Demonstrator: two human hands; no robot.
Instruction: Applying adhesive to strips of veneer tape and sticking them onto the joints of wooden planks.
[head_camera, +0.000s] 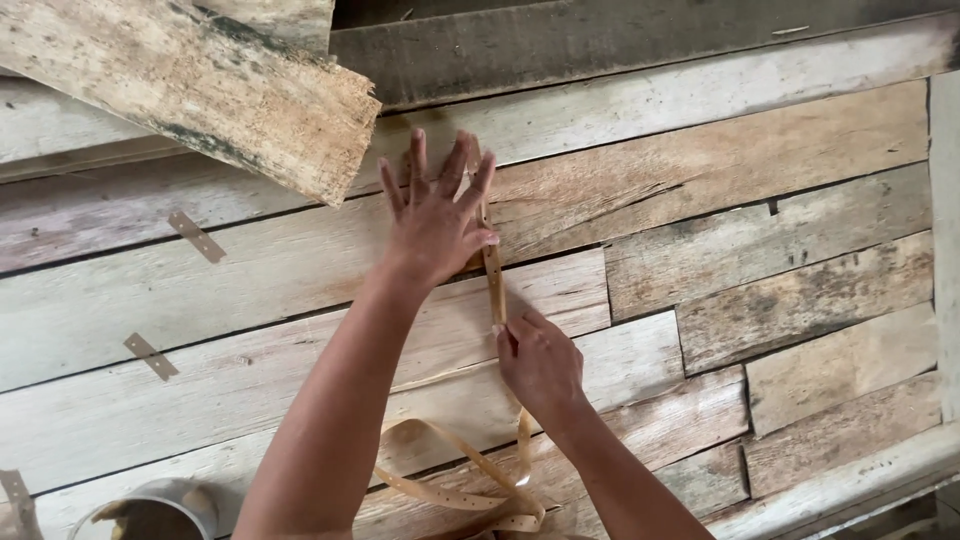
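The left hand (432, 225) lies flat, fingers spread, pinning the strap (492, 270) to the boards (700, 190); the right hand (540, 362) pinches it just below, fingers closed on it. Doing this well probably means keeping the strap taut and straight between the hands. Slack loops lie below the right hand. A loose plank (200, 85) overhangs up-left of the left hand; open boards lie to the right.

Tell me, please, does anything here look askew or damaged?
Yes: a loose plank lies slantwise across the boards at top left, its end ragged and dark-stained. The strap under the left hand and right hand curls slack below.
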